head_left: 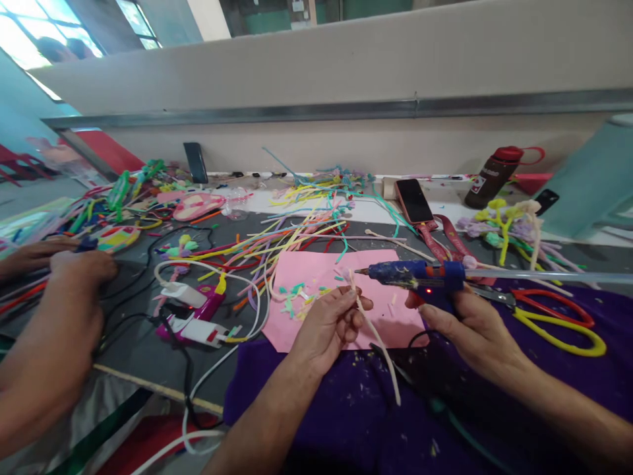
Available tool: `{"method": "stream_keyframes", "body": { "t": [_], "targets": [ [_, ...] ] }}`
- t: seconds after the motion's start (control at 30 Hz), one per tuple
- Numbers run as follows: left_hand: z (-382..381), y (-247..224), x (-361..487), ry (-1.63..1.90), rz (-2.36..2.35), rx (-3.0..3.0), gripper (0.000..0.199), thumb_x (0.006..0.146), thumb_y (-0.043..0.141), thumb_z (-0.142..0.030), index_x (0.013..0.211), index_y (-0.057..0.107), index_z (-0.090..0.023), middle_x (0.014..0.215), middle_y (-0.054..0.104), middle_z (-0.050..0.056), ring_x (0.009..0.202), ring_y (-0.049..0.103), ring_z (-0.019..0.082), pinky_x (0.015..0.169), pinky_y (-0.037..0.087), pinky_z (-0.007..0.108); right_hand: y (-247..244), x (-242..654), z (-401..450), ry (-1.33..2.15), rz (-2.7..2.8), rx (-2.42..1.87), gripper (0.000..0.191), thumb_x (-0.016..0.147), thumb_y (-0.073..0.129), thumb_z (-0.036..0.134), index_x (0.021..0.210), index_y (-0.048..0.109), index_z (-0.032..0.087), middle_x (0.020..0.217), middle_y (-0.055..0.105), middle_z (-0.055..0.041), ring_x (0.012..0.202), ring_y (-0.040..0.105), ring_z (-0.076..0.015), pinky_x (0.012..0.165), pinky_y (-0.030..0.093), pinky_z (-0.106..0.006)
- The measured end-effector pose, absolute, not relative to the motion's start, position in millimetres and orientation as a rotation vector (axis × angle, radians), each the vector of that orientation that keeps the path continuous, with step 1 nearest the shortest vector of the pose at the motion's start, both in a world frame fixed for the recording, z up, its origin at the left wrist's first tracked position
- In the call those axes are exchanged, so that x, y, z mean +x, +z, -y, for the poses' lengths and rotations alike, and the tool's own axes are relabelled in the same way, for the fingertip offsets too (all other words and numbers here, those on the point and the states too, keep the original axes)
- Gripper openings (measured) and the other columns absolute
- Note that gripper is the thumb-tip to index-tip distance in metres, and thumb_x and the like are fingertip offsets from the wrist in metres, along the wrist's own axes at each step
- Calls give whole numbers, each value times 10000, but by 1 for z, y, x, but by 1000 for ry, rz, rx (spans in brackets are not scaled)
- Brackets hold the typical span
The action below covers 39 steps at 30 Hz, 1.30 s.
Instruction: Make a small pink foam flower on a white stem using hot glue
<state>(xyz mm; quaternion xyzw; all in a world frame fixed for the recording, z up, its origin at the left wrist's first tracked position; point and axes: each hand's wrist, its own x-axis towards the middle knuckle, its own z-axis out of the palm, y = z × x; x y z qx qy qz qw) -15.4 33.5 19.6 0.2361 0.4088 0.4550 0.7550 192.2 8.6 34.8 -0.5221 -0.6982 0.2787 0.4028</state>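
My left hand (332,324) pinches a cream pipe cleaner (380,344) whose loose end hangs down over the purple cloth. My right hand (477,323) is wrapped round the grip of a blue glue gun (418,274), with a small red light lit on it and a long clear glue stick (548,276) sticking out of its back. The gun's nozzle points left, close to the top of the pipe cleaner; whether they touch I cannot tell. Beneath both lies a pink sheet (291,336) scattered with small coloured cut pieces (299,298).
Red and yellow scissors (558,320) lie right of my right hand. Coloured pipe cleaners (297,234) spread behind the sheet, near a phone (414,201) and a bottle (494,178). Plugs and cables crowd a magenta power strip (171,330). A co-worker's hands (82,267) are at left.
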Motion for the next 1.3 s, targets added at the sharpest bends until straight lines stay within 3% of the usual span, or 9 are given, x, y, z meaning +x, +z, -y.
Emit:
{"method": "stream_keyframes", "body": {
  "t": [0.37,0.97,1.3],
  "targets": [
    [-33,17,-15,996,-884,533,164,722,640,-236,817,575,-119,706,664,40,441,537,34,363,380,105,28,191,-7,586,1798,-1363,241,802,488,398,783,639,212,779,621,-55,728,576,-206,596,470,-288],
    [-32,18,-14,997,-892,543,186,697,664,-252,807,593,-119,709,663,43,441,530,34,361,380,108,24,192,-5,509,1917,-1416,326,824,451,433,653,589,192,681,582,-63,644,555,-210,530,430,-300],
    [-32,17,-15,985,-891,543,181,700,660,-246,817,592,-125,708,657,39,439,528,32,354,370,104,23,193,-5,483,1923,-1387,297,821,468,433,780,632,189,714,611,-68,711,578,-235,561,442,-312]
  ]
}}
